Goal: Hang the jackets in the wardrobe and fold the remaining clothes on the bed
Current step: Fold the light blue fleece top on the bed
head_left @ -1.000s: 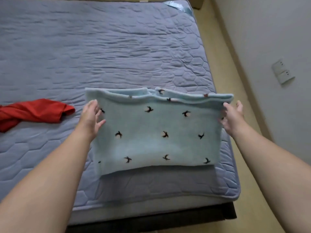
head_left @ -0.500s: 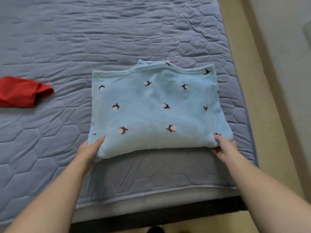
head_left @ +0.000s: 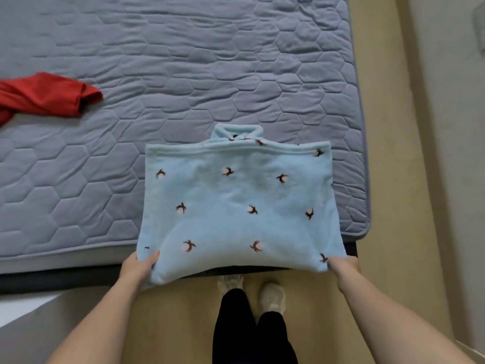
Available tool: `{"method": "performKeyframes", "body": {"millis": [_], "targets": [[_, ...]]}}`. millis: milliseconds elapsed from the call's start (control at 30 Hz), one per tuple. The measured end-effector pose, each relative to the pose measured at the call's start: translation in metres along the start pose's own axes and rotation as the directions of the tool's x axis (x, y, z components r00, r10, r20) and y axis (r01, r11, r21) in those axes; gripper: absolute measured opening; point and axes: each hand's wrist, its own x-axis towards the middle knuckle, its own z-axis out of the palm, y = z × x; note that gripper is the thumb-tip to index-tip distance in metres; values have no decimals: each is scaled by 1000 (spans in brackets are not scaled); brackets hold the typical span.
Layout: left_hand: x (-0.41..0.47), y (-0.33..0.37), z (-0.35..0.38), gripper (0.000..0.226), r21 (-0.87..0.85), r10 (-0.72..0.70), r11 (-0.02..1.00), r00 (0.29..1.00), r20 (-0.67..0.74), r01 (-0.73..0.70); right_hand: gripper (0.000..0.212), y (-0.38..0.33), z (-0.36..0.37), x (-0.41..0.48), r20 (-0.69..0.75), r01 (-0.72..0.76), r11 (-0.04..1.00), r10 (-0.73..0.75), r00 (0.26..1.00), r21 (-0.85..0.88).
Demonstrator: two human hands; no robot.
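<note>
If I tug unevenly, the layers could slide apart or slip off the bed (head_left: 183, 74), since the fingers of my left hand (head_left: 139, 269) and right hand (head_left: 341, 266) each pinch a near corner of the folded pale-blue fleece top (head_left: 236, 200), dotted with dark motifs, overhanging the bed's near edge.

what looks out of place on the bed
The red garment lies crumpled at the left of the mattress. The folded blue garment hangs past the near edge, gripped at its corners by the left hand and right hand.
</note>
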Motion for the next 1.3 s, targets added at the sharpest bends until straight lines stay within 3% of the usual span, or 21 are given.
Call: {"method": "performKeyframes", "body": {"millis": [67,133,200,267,400,500,567,633,700,733,767,833,900,933,967,1000,1067,1100,1167,1233,1300], "targets": [[3,12,7,55,49,44,998,998,-54,-42,57,-19,-5,-1,-79,108,935,-142,987,-339],[12,42,14,65,248,215,953,967,-138,-176,65,-56,-5,-1,-35,323,777,-405,914,-540],[23,87,22,67,498,448,804,882,-146,-325,66,-102,5,-3,112,557,561,-637,763,-613],[37,135,33,66,685,652,575,757,-52,-448,67,-148,25,-4,259,687,333,-751,607,-646],[73,214,58,71,793,820,170,530,215,-585,73,-218,76,0,453,774,47,-788,417,-631],[101,246,71,69,818,725,-40,546,419,-574,69,-252,108,10,596,779,-47,-673,438,-625],[110,253,75,48,800,700,-181,497,513,-572,39,-264,117,12,646,773,-114,-632,429,-624],[107,255,72,24,721,776,-279,293,558,-634,5,-266,113,12,615,819,-113,-719,323,-562],[101,257,62,26,654,860,-343,55,507,-675,14,-263,104,8,461,884,-73,-872,168,-461],[98,263,55,29,650,887,-357,-25,461,-670,11,-265,101,8,353,901,-61,-930,105,-429],[97,272,52,30,671,900,-362,-57,432,-646,15,-270,99,8,285,897,-50,-955,87,-440],[99,294,59,31,745,918,-311,17,397,-591,31,-286,104,7,297,830,7,-932,208,-558],[98,308,78,29,817,912,-169,227,342,-552,48,-293,117,5,349,710,46,-847,400,-703],[96,308,90,34,831,908,-70,311,283,-552,60,-291,125,2,335,686,75,-831,443,-723],[93,302,101,42,817,908,29,356,219,-576,69,-285,134,-2,307,700,97,-850,428,-708],[88,291,113,49,784,920,90,353,171,-614,74,-273,143,-9,282,741,84,-892,354,-666],[76,261,135,59,726,954,83,265,141,-683,74,-244,162,-21,269,808,-22,-948,170,-589],[73,245,144,61,715,955,49,241,170,-697,72,-232,171,-23,299,809,-84,-947,118,-582],[80,223,157,64,728,932,18,274,236,-685,68,-219,188,-18,376,770,-160,-920,110,-618],[103,216,166,65,757,903,67,362,231,-650,64,-222,204,-2,390,735,-151,-906,165,-661],[126,215,171,65,771,904,92,378,201,-630,63,-226,216,15,376,714,-147,-910,173,-684]]}}
